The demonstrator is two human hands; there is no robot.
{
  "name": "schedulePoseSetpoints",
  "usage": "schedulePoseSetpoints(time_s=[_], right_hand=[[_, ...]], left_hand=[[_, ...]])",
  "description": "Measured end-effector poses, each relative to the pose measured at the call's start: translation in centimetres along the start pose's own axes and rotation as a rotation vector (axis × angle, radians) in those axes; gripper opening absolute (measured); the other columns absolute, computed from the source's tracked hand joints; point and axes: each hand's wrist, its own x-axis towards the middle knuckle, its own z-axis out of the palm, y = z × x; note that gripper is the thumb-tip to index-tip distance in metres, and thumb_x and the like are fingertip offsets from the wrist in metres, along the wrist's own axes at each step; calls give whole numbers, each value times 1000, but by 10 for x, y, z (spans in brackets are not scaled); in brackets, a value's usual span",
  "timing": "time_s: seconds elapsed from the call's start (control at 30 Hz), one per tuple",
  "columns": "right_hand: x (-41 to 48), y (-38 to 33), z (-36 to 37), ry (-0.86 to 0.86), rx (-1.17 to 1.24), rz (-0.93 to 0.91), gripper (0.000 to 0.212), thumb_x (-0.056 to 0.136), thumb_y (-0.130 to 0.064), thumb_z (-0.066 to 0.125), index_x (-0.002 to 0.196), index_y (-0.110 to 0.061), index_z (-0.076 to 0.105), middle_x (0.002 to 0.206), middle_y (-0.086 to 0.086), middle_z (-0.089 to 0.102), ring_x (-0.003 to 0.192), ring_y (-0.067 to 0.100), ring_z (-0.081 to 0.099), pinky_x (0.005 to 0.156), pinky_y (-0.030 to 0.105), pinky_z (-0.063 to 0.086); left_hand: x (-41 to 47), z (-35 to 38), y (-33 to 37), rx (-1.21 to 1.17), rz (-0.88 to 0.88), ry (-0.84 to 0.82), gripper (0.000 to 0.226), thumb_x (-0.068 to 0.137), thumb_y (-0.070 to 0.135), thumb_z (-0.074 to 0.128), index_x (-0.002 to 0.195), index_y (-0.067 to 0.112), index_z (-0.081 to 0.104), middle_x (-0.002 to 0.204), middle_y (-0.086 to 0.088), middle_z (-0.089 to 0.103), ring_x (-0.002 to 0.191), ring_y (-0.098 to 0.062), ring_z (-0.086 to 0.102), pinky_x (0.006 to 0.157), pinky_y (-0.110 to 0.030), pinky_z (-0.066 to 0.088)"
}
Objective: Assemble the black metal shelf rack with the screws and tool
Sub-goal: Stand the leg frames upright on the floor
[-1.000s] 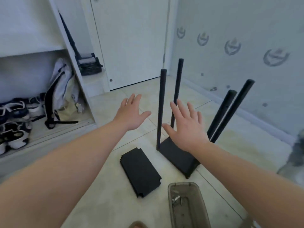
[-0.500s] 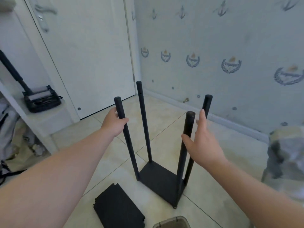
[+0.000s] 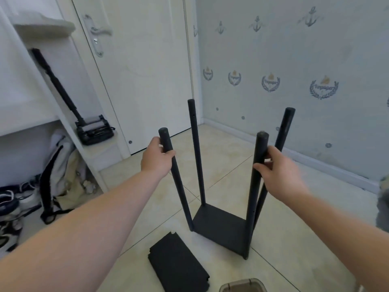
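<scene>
Okay: both hands gripped posts of the black metal shelf rack (image 3: 221, 225)

The rack stood upright on the beige tiled floor (image 3: 227, 165) at centre frame: a flat rectangular base panel with four round black posts rising from its corners. The left hand (image 3: 156, 159) was curled round the near-left post (image 3: 179, 186) just below its top cap. The right hand (image 3: 280, 171) was wrapped round the near-right post (image 3: 255, 186) at about the same height, thumb across the near side. The far-left post (image 3: 195, 154) and far-right post (image 3: 283, 131) stood free of both hands.

A stack of loose flat black shelf panels (image 3: 179, 268) lay on the floor at bottom centre, just beside the rack's near-left corner and apart from it. The rim of a translucent grey plastic container (image 3: 242, 286) showed at the bottom edge, right of the stack; its contents were cut off. Could not tell where the screws or tool were.

White door (image 3: 143, 81) at upper centre. A black long-handled floor sweeper (image 3: 94, 129) leaned at left. Grey backpack (image 3: 61, 175) and sneakers (image 3: 10, 203) at lower left.
</scene>
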Motion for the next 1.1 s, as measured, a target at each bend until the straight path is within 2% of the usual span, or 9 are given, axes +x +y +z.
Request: schedulePoseSetpoints(time_s=[0.1, 0.23, 0.37, 0.47, 0.53, 0.63, 0.7, 0.83, 1.1], right_hand=[[-12, -39, 5, -25, 28, -85, 20, 101, -14, 59, 100, -32, 52, 92, -14, 60, 89, 12, 58, 64, 18, 39], [-36, -88, 25, -58, 74, -199, 22, 100, -12, 60, 107, -32, 52, 92, -23, 55, 91, 9, 56, 73, 26, 43], [-69, -130, 64, -115, 131, -264, 23, 99, -13, 61, 107, -32, 51, 92, -23, 56, 83, -6, 54, 64, 17, 39], [-99, -157, 101, -193, 190, -279, 21, 98, -10, 61, 102, -29, 52, 93, -17, 59, 85, 5, 60, 67, 26, 44], [-121, -171, 126, -239, 187, -301, 23, 98, -11, 61, 97, -32, 50, 93, -19, 59, 84, 2, 58, 66, 23, 43], [-156, -187, 163, -325, 204, -312, 22, 99, -9, 59, 100, -30, 50, 93, -21, 57, 83, -2, 56, 64, 15, 38], [-178, -196, 189, -360, 199, -308, 19, 99, -7, 57, 106, -24, 51, 93, -20, 56, 82, 3, 57, 63, 15, 38], [-212, -204, 235, -410, 220, -264, 20, 99, -4, 52, 112, -19, 52, 98, -10, 59, 91, 21, 59, 71, 30, 43], [-240, -206, 291, -344, 274, -176, 39, 95, 2, 42, 126, -18, 55, 109, -4, 65, 100, 22, 60, 84, 36, 49]], left_hand=[[-15, -50, 5, 1, 9, 81, 22, 90, 21, 67, 106, 25, 53, 90, 11, 63, 79, -7, 61, 61, -27, 42], [-50, -132, 0, 27, 24, 171, 23, 90, 22, 69, 108, 26, 55, 89, 13, 63, 82, -9, 62, 70, -31, 47], [-98, -215, -21, 53, 42, 253, 22, 89, 20, 70, 106, 27, 57, 90, 12, 67, 82, -10, 66, 70, -32, 53], [-133, -269, -46, 104, 18, 309, 23, 89, 22, 71, 100, 34, 55, 87, 19, 65, 81, -3, 64, 74, -32, 52], [-156, -297, -63, 141, -13, 362, 23, 89, 25, 71, 97, 37, 53, 84, 23, 62, 78, 4, 59, 67, -29, 48], [-191, -331, -92, 227, -102, 456, 22, 90, 31, 70, 95, 37, 50, 80, 22, 60, 73, 4, 56, 57, -25, 37], [-212, -349, -115, 257, -143, 491, 21, 89, 31, 70, 95, 37, 51, 82, 22, 60, 74, 4, 56, 62, -28, 43], [-247, -366, -155, 277, -229, 521, 20, 90, 30, 68, 101, 35, 53, 90, 16, 66, 84, -11, 65, 76, -38, 53], [-274, -357, -202, 319, -268, 593, 18, 91, 33, 68, 98, 34, 51, 91, 20, 60, 75, 2, 54, 57, -16, 31]])
